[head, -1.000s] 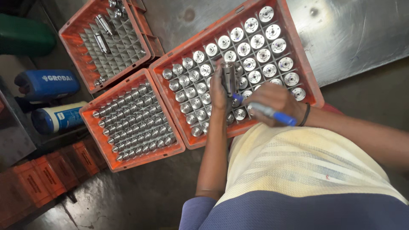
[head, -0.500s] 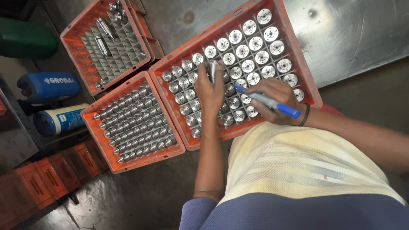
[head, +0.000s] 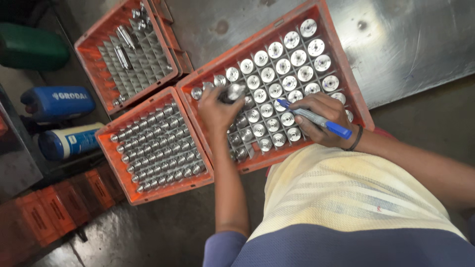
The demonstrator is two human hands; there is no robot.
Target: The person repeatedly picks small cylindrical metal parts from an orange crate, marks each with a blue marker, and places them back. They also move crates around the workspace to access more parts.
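My left hand (head: 216,110) grips a shiny metal cylindrical part (head: 233,91) over the left side of a large orange crate (head: 357,101) that holds several round-topped metal parts in a grid. My right hand (head: 321,118) rests on the crate's lower right parts and holds a blue marker pen (head: 316,118), its tip pointing left at a part's top.
A second orange crate (head: 117,168) packed with slimmer metal parts sits to the left. A third orange crate (head: 88,47) with a few loose parts lies behind it. Blue (head: 57,101) and green (head: 29,47) canisters lie at the far left. All stand on a metal floor (head: 420,39).
My left hand has moved left across the large crate with the metal part in it. My right hand with the marker has shifted slightly left.
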